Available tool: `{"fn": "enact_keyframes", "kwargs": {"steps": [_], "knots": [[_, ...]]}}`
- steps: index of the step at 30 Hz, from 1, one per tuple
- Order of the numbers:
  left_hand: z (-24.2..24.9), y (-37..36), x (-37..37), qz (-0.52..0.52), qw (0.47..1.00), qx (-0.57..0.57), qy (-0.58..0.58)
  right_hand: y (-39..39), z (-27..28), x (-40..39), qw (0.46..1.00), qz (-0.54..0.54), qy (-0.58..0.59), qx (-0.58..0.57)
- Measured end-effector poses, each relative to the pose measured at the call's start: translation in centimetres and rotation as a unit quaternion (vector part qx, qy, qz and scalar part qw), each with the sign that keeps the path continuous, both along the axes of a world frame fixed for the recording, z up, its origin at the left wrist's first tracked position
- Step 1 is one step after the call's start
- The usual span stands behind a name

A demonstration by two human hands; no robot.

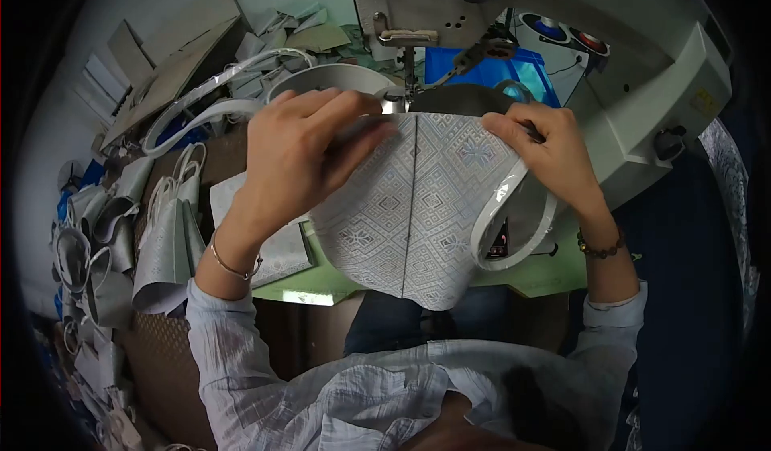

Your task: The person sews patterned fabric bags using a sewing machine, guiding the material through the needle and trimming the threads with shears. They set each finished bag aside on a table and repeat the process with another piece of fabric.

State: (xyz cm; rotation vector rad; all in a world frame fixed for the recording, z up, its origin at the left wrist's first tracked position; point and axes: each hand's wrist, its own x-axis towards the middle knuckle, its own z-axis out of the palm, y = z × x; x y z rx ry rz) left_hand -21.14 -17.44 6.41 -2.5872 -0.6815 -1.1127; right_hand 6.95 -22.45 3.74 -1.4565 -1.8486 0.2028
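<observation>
A silvery-white bag piece [385, 210] with a woven diamond pattern hangs between my hands, a dark seam running down its middle. Its top edge lies just below the sewing machine's needle and presser foot [409, 77]. My left hand [309, 142] pinches that edge at the left, thumb and fingers together. At the right corner, my right hand [550, 142] grips the same edge, and a small dark object [532, 131] shows between its fingers; I cannot tell what it is. One glossy white strap [526, 238] loops below my right hand. Another pale strap [205, 114] curves out beyond my left hand.
The sewing machine [642, 106] arches over the back and right. Under the bag piece is a green tabletop [554, 274]. Several similar white bags [169, 246] crowd the left side, and cardboard sheets [177, 65] lean behind them. A blue bin [546, 81] stands behind the needle.
</observation>
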Motion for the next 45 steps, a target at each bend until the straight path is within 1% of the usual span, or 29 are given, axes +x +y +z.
{"fn": "enact_keyframes", "kwargs": {"steps": [1,2,3,4,5,7,9,11,14,17,19,22,23,25,29,31,33,34,35,36,37,39,41,43,45], "knots": [[-0.1,0.9,0.2,-0.020,0.999,-0.027,0.003,0.5,0.0,-0.1,1.000,0.005,-0.003,0.000],[-0.2,1.7,0.2,-0.017,0.999,-0.028,0.000,0.9,0.0,-0.2,0.999,-0.017,-0.014,-0.029],[-0.3,2.5,0.4,-0.020,0.998,-0.058,0.015,1.3,-0.1,-0.2,0.997,-0.039,-0.025,-0.057],[-0.3,3.1,0.5,-0.025,0.995,-0.089,0.029,1.8,-0.3,0.0,0.997,-0.037,-0.027,-0.058],[-0.2,3.6,0.6,-0.024,0.995,-0.089,0.027,2.4,-0.7,0.5,0.997,-0.033,-0.011,-0.062],[0.0,4.2,0.8,-0.015,0.990,-0.134,0.046,2.9,-0.9,0.9,0.997,-0.028,0.003,-0.069],[0.1,4.6,1.1,-0.019,0.989,-0.142,0.039,2.9,-1.0,1.0,0.998,-0.014,0.032,-0.045],[0.4,4.9,1.1,-0.024,0.988,-0.148,0.034,3.0,-0.5,1.0,0.998,-0.015,0.026,-0.057],[0.6,5.3,1.2,-0.009,0.985,-0.164,0.060,2.9,0.0,0.9,0.997,-0.020,0.022,-0.068],[0.1,5.8,1.1,-0.022,0.984,-0.167,0.050,2.8,0.0,0.9,0.997,-0.025,0.022,-0.073],[-0.1,5.9,1.2,-0.015,0.979,-0.200,0.033,2.8,-0.2,1.0,0.997,-0.026,0.021,-0.075],[0.0,6.0,1.4,-0.019,0.978,-0.206,0.024,3.0,-0.4,1.3,0.997,-0.019,0.035,-0.062],[-0.1,6.2,1.5,-0.020,0.978,-0.206,0.025,3.1,-0.3,1.4,0.996,-0.021,0.024,-0.079],[-0.4,6.8,1.5,-0.043,0.962,-0.271,-0.004,3.3,-0.2,1.6,0.995,-0.026,0.015,-0.096],[-0.4,7.1,1.5,-0.041,0.964,-0.263,0.003,3.9,-0.6,2.1,0.995,-0.015,0.029,-0.095],[-0.1,7.2,1.6,-0.044,0.954,-0.296,-0.001,4.4,-0.9,2.5,0.995,-0.013,0.036,-0.095],[0.0,7.3,1.9,-0.048,0.951,-0.304,-0.007,4.8,-1.6,2.9,1.000,-0.006,-0.005,0.011],[0.0,7.3,2.1,-0.051,0.949,-0.311,-0.015,4.7,-1.7,2.9,1.000,-0.007,-0.005,0.010],[0.0,7.4,2.2,-0.051,0.949,-0.311,-0.014,4.6,-1.8,2.8,0.992,-0.016,-0.051,0.114],[-0.1,7.4,2.4,-0.052,0.950,-0.308,-0.021,4.4,-1.9,2.8,0.972,-0.023,-0.097,0.214],[-0.1,7.5,2.4,-0.053,0.951,-0.304,-0.029,3.8,-1.8,2.6,0.972,-0.023,-0.097,0.214],[0.0,7.5,2.4,-0.039,0.951,-0.307,-0.023,1.7,-1.6,1.9,0.922,-0.002,-0.192,0.336],[0.1,7.8,2.2,-0.023,0.950,-0.312,-0.018,-2.5,-2.7,0.1,0.935,0.097,-0.186,0.286],[0.1,8.4,2.2,-0.026,0.949,-0.313,0.011,-6.7,-4.5,-1.9,0.937,0.234,-0.172,0.196],[-0.2,8.6,2.4,-0.032,0.951,-0.308,-0.003,-8.6,-7.9,-4.6,0.934,0.309,-0.067,0.164]]}}
